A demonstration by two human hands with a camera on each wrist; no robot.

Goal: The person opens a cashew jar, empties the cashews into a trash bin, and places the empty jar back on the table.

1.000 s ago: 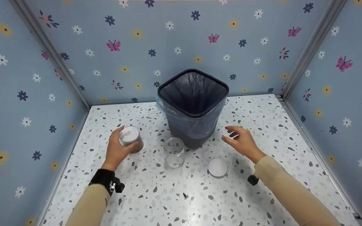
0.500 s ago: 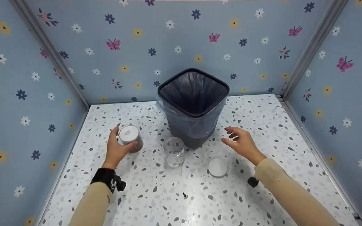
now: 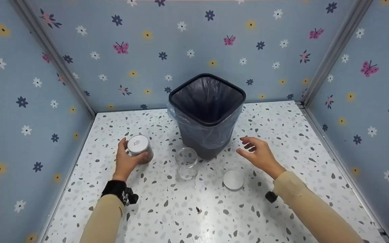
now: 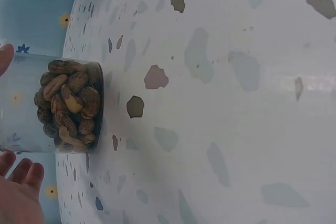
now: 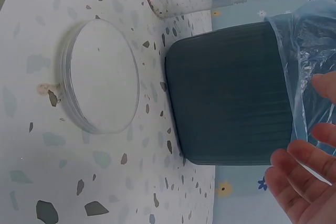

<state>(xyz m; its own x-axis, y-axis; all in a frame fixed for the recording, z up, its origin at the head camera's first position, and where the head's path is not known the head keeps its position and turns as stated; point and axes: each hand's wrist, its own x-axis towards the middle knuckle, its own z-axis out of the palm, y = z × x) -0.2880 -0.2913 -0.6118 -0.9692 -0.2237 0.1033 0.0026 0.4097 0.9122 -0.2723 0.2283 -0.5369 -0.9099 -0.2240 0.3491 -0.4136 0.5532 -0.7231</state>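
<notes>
A clear jar of brown nuts that look like unshelled peanuts (image 4: 71, 103), topped by a white lid (image 3: 138, 143), stands upright at the left. My left hand (image 3: 125, 162) is around it, the thumb along its near side and the fingers spread loosely at its far left. An uncapped clear jar (image 3: 186, 163) stands mid-table in front of the bin. To its right a loose white lid (image 3: 233, 180) lies flat. My right hand (image 3: 260, 154) hovers right of the bin, fingers loosely curved, holding nothing.
A dark bin (image 3: 204, 145) with a blue-tinted liner bag (image 5: 310, 51) over its rim stands at the back centre. Patterned walls (image 3: 194, 44) enclose the speckled table (image 3: 167, 216) on three sides. A small dark bit (image 3: 198, 210) lies near the front.
My left fingers have loosened from the jar's lid and spread away from it, while the jar stays in place. My right hand has hardly moved.
</notes>
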